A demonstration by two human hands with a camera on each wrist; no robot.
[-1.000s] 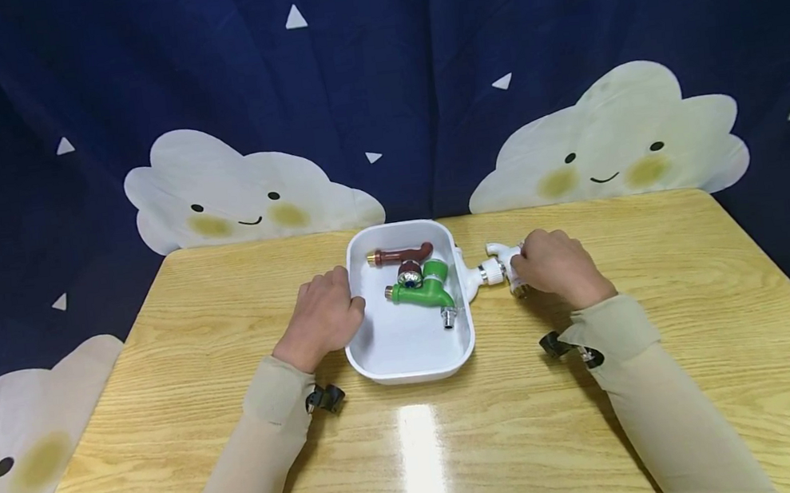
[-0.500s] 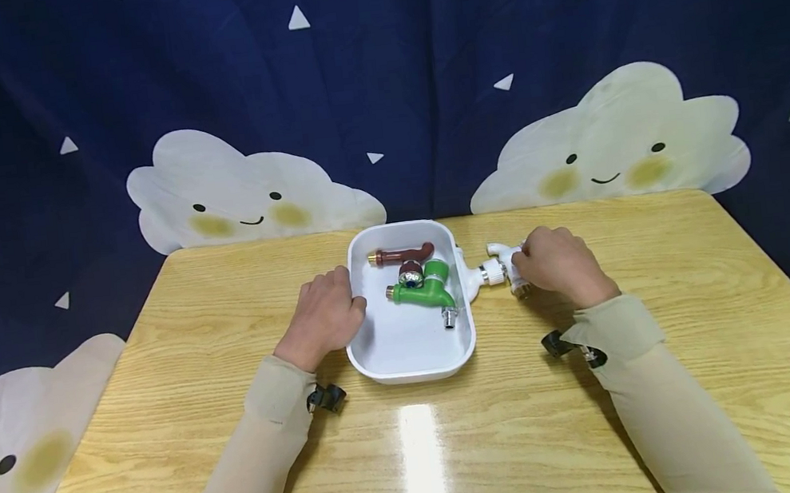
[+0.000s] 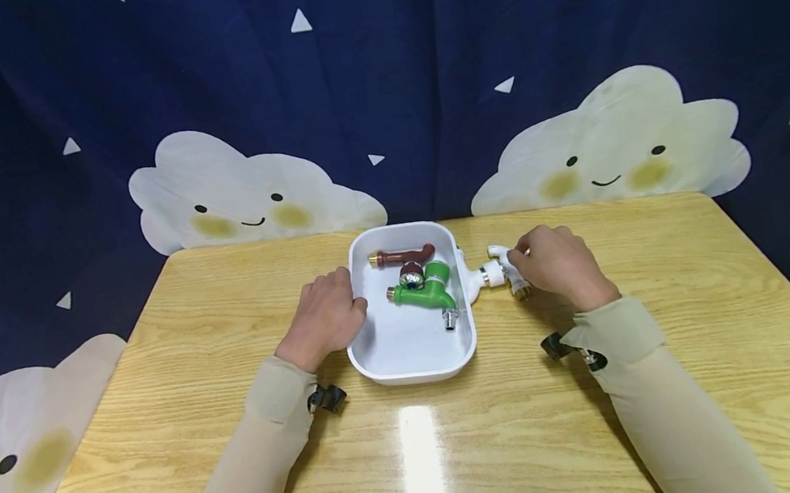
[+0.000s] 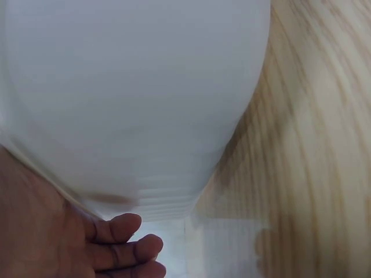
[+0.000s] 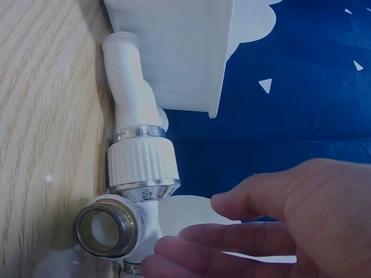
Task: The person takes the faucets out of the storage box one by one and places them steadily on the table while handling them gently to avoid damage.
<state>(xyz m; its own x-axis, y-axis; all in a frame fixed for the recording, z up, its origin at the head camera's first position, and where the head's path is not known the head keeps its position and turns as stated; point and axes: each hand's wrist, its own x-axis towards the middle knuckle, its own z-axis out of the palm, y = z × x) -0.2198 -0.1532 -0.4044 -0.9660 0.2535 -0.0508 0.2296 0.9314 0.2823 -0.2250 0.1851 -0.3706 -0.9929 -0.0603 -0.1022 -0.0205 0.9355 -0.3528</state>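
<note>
A person's left grip [image 3: 325, 312] holds the left side of a white tray [image 3: 414, 376] on a wooden desk [image 3: 523, 434], thumb over the rim and fingers curled outside the wall. The right grip [image 3: 560, 266] is spread beside a white tap [image 3: 516, 279], thumb and fingers apart; whether it touches the tap cannot be told. A second white tap [image 3: 472, 280] lies between that one and the tray, its ribbed knob pointing away from the tray. Inside the tray, a dark red tap [image 3: 399, 256] lies beyond a green tap [image 3: 424, 297]. Behind the desk hangs a navy curtain [image 3: 375, 56] printed with smiling clouds
</note>
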